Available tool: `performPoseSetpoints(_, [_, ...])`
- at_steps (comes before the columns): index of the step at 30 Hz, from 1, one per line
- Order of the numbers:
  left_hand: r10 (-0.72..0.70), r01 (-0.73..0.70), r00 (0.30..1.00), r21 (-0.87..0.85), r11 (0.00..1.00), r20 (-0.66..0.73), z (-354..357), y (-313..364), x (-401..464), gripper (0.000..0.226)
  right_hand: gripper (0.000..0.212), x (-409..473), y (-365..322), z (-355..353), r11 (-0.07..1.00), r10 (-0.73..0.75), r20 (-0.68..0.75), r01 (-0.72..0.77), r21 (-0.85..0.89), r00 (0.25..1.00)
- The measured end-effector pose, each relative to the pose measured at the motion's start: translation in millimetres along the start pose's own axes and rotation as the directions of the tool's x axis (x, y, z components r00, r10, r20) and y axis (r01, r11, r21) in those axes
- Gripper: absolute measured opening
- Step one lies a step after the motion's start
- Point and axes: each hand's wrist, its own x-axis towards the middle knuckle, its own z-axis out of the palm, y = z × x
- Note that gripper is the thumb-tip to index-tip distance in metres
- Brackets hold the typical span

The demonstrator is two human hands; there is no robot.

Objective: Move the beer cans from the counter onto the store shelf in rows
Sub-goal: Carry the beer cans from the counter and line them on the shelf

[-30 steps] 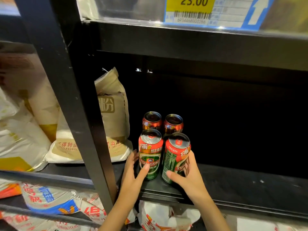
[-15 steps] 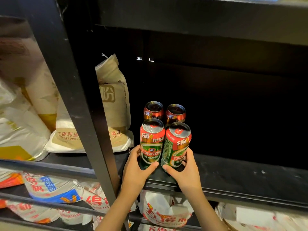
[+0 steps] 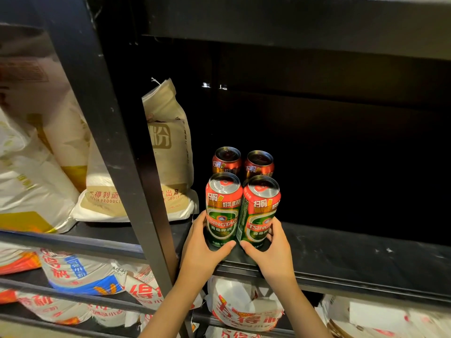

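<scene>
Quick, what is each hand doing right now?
Left hand: grips the front left Tsingtao can.
Right hand: grips the front right Tsingtao can.

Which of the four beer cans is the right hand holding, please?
The front right can: the right hand curls round its base. The left hand holds the front left can; the two back cans stand untouched behind.

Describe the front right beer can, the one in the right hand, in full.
The front right beer can is a tall metal can with a silver top, a red band bearing Chinese print, and a green body with a Tsingtao label. It stands upright near the front edge of the black shelf, close beside the front left can, with another can behind it. The right hand grips its lower part, thumb across the front.
</scene>
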Motion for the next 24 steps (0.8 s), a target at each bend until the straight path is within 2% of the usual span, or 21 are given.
performPoseSetpoints(4, [0.0, 0.0, 1.0, 0.029, 1.0, -0.015, -0.4, 1.4, -0.9, 0.077, 0.078, -0.2, 0.5, 1.0, 1.0, -0.004, -0.004, 0.004, -0.016, 1.0])
performPoseSetpoints(9, [-0.011, 0.011, 1.0, -0.017, 1.0, -0.012, -1.2, 2.6, -2.9, 0.073, 0.08, -1.1, -2.6, -1.8, 0.998, -0.014, 0.052, 0.017, -0.053, 0.999])
performPoseSetpoints(13, [-0.011, 0.011, 1.0, -0.01, 1.0, -0.004, -1.9, 2.6, -0.8, 0.071, 0.074, -0.5, -4.8, -0.3, 0.999, 0.0, -0.005, -0.001, -0.037, 1.0])
performPoseSetpoints(24, [0.002, -0.002, 1.0, 0.012, 1.0, 0.002, -2.3, 0.4, -1.1, 0.073, 0.08, 0.7, -3.4, 5.5, 0.998, 0.026, -0.069, -0.03, -0.05, 0.997])
